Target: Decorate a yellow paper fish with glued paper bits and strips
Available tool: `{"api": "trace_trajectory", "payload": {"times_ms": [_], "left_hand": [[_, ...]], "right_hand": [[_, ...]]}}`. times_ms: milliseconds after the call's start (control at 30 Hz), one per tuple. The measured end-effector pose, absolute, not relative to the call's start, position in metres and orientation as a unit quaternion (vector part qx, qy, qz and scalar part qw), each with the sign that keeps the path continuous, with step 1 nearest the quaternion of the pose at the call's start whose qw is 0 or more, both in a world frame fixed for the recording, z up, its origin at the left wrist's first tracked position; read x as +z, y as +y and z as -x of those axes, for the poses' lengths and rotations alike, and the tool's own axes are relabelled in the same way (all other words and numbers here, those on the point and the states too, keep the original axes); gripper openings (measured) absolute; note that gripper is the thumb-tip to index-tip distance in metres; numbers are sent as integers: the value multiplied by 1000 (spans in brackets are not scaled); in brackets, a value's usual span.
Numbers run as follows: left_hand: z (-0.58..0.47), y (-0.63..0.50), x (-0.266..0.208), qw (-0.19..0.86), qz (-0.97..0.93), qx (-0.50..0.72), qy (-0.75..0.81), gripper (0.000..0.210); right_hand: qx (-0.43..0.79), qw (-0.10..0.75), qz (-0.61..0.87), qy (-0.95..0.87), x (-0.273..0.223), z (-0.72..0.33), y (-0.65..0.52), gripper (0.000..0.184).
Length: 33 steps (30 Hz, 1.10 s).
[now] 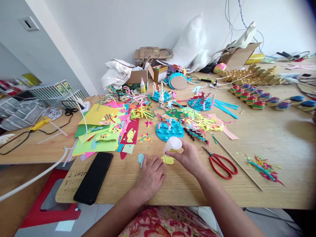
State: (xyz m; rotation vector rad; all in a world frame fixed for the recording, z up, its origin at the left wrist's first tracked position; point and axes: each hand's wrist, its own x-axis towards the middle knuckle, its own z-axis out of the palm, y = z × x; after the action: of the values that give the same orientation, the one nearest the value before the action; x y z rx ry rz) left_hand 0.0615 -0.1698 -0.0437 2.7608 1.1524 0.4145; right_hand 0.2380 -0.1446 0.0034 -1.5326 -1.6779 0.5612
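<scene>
My right hand is closed around a white plastic bottle, tipped so that its round base faces up. Under the bottle lies a yellow paper cutout, partly hidden. My left hand rests flat on the table beside that cutout, fingers stretched out. Near its fingertips is a small light blue paper fish. Just beyond the bottle stands a blue round base with twisted pink-and-white stems and a paper fish on it. Red-handled scissors lie right of my right hand.
A black phone lies at the left, before stacked coloured paper. A thin wooden stick and a heap of paper scraps are at the right. Further back stand a small glue bottle and cardboard boxes.
</scene>
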Motion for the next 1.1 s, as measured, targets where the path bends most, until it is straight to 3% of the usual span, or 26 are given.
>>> {"api": "trace_trajectory", "payload": {"times_ms": [1100], "left_hand": [[-62,-171,-40,57,-911,133,387,29]], "right_hand": [[191,382,612,-666,6,-242,-144,25]]}}
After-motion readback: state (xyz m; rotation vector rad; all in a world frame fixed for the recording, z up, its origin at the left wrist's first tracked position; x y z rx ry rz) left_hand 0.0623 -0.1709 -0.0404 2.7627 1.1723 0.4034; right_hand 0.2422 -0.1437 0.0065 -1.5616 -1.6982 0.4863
